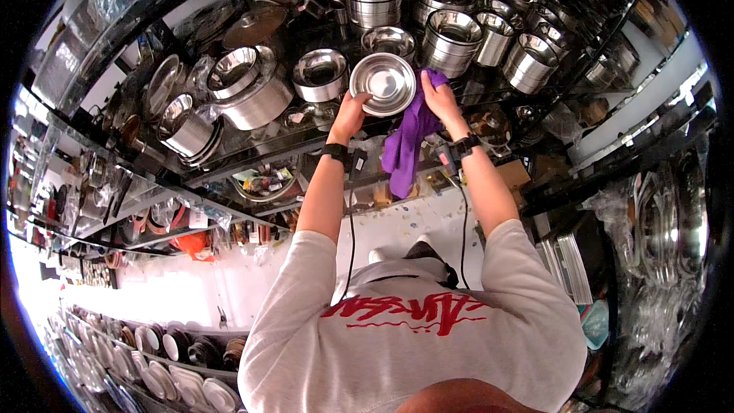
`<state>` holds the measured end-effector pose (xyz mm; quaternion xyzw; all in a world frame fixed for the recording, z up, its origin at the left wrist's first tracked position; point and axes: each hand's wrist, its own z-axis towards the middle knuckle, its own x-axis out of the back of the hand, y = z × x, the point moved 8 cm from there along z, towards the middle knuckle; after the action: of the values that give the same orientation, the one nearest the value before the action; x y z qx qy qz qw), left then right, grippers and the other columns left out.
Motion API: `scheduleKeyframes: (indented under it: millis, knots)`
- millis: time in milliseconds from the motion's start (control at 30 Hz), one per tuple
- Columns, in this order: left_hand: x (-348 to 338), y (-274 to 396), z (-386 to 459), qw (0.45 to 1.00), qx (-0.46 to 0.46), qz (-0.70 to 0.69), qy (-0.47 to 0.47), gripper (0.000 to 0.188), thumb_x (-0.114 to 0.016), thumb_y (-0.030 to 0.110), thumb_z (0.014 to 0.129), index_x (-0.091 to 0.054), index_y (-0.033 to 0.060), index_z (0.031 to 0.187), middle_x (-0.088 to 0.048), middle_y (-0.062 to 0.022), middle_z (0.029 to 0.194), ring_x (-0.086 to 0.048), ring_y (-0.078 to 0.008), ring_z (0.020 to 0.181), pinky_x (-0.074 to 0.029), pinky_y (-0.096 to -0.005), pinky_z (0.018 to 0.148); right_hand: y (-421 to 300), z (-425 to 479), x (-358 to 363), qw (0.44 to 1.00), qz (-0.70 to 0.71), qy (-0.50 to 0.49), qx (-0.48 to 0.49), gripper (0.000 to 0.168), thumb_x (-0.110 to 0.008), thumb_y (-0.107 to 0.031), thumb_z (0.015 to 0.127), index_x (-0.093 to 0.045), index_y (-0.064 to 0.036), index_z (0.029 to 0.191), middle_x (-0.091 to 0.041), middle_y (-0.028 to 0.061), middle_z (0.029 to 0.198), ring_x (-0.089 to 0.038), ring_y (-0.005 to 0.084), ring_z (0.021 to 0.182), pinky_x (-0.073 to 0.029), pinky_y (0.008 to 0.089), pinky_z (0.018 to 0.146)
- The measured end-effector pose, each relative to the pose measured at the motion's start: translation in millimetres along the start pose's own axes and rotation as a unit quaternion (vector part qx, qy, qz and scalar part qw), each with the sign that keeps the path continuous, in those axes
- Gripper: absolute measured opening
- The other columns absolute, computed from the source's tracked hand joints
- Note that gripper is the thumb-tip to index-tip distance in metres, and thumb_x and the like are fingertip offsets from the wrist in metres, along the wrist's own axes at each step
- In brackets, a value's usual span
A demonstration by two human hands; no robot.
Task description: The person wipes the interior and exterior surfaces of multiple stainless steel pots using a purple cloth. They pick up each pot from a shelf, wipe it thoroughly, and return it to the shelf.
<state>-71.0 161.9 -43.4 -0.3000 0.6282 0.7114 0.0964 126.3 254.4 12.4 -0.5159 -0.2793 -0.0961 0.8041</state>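
A round stainless steel bowl (383, 83) is held up in front of the shelf, its inside facing me. My left hand (349, 116) grips its lower left rim, with the thumb over the edge. On the opposite side my right hand (440, 100) holds a purple cloth (408, 143) close against the bowl's right rim. The cloth hangs down well below the hand. Just behind the bowl stands another steel bowl (388, 41), partly hidden by it. To the left of it is a short stack of steel bowls (321, 76).
Stacked steel bowls (453, 40) crowd the black shelf, whose front edge (258, 152) runs below my hands. A large steel pot (258, 104) stands at left. Cables (351, 229) hang from both wrists. Below are a littered lower shelf and the white floor (410, 235). Plates (172, 346) line a rack at lower left.
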Motion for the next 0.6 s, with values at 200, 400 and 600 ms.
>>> scheduleKeyframes:
  millis: [200,400,600]
  knots:
    - [-19.5,-3.2,2.2,0.998,0.009,0.04,-0.049,0.034,-0.048,0.006,0.087,-0.045,-0.0002,0.12,-0.06,-0.0112,0.102,-0.064,-0.0223,0.084,-0.057,-0.0381,0.065,55.9,6.6,66.7,0.989,-0.093,-0.106,-0.056,0.049,-0.043,-0.047,0.094,-0.063,-0.002,0.098,-0.065,0.0215,0.089,-0.065,0.034,0.087,-0.05,0.0433,0.077]
    - [-6.6,-2.1,2.3,0.998,0.012,0.049,-0.022,0.037,-0.048,0.009,0.09,-0.042,-0.0006,0.124,-0.058,-0.0127,0.107,-0.064,-0.023,0.089,-0.059,-0.0387,0.069,-2.8,-17.3,104.7,0.872,0.447,-0.068,-0.189,0.035,-0.045,-0.03,0.098,-0.055,-0.002,0.116,-0.063,0.0109,0.111,-0.06,0.023,0.103,-0.044,0.0412,0.096]
    - [-10.4,-2.8,-0.9,0.998,0.013,0.054,-0.043,0.041,-0.05,0.022,0.093,-0.039,0.0056,0.129,-0.058,-0.0098,0.109,-0.063,-0.0214,0.092,-0.059,-0.0387,0.071,-93.2,-10.4,102.7,0.772,0.632,-0.04,0.044,0.053,-0.045,-0.038,0.097,-0.041,0.005,0.128,-0.046,0.0185,0.132,-0.042,0.0298,0.125,-0.027,0.0495,0.11]
